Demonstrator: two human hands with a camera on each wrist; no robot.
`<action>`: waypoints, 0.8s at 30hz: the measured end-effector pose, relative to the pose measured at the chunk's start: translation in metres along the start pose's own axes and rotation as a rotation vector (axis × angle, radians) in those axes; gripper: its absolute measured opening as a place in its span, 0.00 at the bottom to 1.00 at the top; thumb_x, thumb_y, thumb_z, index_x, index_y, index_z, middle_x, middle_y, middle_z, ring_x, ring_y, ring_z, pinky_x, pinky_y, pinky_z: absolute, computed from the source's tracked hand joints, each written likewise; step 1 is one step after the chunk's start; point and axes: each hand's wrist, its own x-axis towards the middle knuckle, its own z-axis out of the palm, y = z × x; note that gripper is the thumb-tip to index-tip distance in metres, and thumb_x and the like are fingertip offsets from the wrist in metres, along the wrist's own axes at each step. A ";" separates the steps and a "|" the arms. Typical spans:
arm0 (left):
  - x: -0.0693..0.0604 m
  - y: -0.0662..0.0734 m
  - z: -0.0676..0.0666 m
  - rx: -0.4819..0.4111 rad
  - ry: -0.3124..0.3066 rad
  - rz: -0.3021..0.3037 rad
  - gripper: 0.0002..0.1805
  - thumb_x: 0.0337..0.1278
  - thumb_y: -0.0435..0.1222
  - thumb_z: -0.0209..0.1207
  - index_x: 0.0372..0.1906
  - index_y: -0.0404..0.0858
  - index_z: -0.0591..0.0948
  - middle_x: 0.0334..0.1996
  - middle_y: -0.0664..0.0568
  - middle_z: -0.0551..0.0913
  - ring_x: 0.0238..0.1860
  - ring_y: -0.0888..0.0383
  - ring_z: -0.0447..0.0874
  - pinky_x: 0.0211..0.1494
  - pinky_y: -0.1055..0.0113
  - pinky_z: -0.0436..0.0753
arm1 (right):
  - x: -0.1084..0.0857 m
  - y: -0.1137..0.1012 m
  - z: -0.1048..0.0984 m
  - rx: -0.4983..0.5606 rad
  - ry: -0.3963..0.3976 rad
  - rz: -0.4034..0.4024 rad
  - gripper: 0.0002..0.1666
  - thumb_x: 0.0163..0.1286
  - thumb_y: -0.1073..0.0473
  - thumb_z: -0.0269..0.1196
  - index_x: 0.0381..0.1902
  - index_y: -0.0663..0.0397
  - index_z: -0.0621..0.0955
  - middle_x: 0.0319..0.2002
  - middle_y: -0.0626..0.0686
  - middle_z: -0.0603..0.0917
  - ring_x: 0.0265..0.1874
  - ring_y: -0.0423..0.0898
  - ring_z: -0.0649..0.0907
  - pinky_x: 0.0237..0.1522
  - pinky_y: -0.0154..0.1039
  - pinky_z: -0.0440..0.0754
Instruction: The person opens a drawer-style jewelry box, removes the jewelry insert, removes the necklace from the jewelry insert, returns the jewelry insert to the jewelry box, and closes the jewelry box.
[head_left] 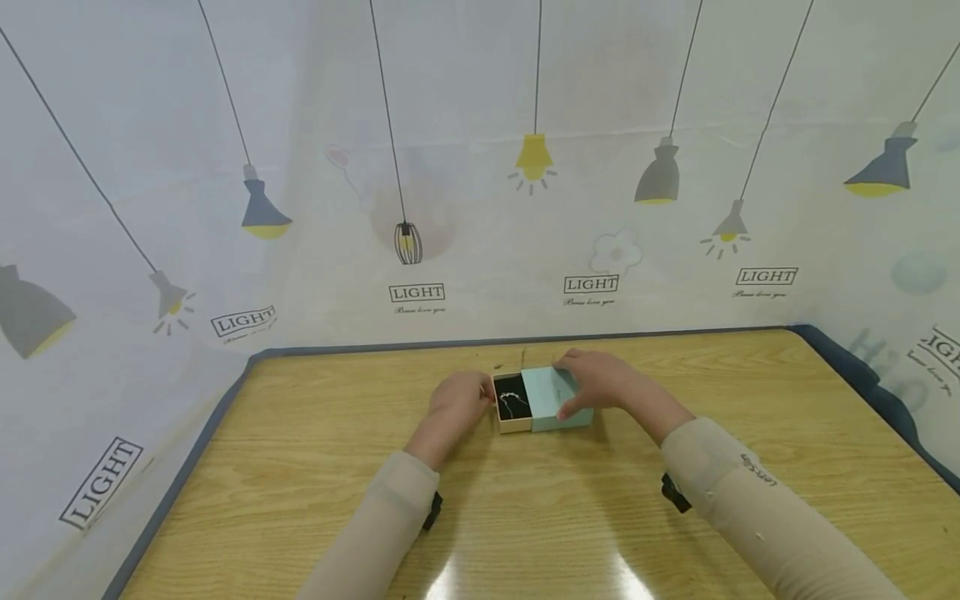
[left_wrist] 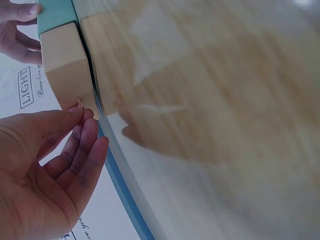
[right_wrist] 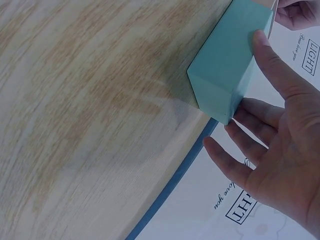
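Note:
A light teal box sleeve (head_left: 546, 398) lies on the table with its beige inner tray (head_left: 516, 426) partly out on the left side. Inside the tray, a thin silvery chain (head_left: 512, 396) rests on black lining. My right hand (head_left: 603, 381) holds the sleeve, thumb on the near side and fingers round the far side; the right wrist view shows the thumb against the teal sleeve (right_wrist: 220, 70). At the tray's outer end, my left hand (left_wrist: 52, 165) pinches a small thin reddish tab (left_wrist: 80, 102) between thumb and index finger, beside the beige tray (left_wrist: 66, 60).
The wood-grain table (head_left: 300, 467) has a dark blue edge along its back and sides. Behind it hangs a pale cloth (head_left: 465, 100) printed with lamps and lettering. Small dark marks lie on the table behind the box.

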 end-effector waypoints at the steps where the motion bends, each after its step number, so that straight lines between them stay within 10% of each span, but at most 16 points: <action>1: 0.000 0.000 0.000 0.001 0.001 0.001 0.04 0.62 0.38 0.65 0.31 0.48 0.85 0.37 0.55 0.87 0.38 0.57 0.81 0.40 0.63 0.82 | 0.000 0.000 0.000 0.000 -0.001 0.001 0.54 0.52 0.37 0.75 0.69 0.60 0.72 0.66 0.61 0.75 0.62 0.58 0.78 0.64 0.55 0.77; 24: -0.001 -0.007 0.000 0.036 0.004 -0.014 0.03 0.62 0.39 0.65 0.32 0.48 0.85 0.38 0.55 0.88 0.38 0.57 0.82 0.40 0.63 0.82 | -0.001 -0.001 -0.001 0.001 0.005 0.005 0.53 0.52 0.37 0.76 0.68 0.60 0.73 0.65 0.60 0.76 0.59 0.57 0.79 0.62 0.55 0.78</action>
